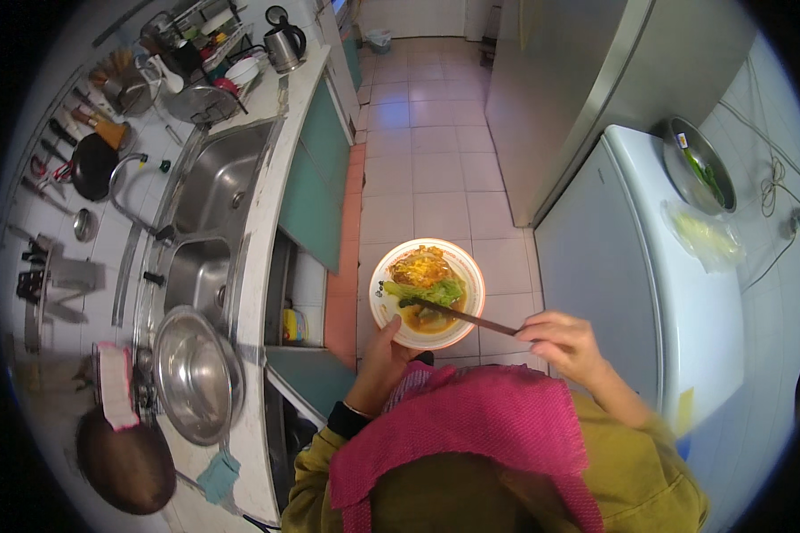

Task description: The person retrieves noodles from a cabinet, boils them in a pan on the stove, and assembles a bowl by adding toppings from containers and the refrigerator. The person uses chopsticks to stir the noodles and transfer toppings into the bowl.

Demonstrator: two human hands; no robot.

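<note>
My left hand [381, 358] holds a white bowl [472, 266] with an orange rim by its lower left edge, the thumb over the rim. In the bowl lie a fried egg [421, 268], green leafy vegetable [440, 292] across the middle and brown broth [433, 321] below. From the right, my right hand [565, 343] grips dark chopsticks [483, 323], which lie close together; their tips touch the vegetable's left part. The bowl is in front of my pink apron, above the tiled floor.
At left, a counter carries a double steel sink [217, 180], a steel basin [197, 376] and a kettle [283, 48]. Cabinet doors [317, 373] stand ajar below. At right, a low white appliance [690, 320] bears a steel bowl [680, 143] with greens and a plastic bag [703, 236].
</note>
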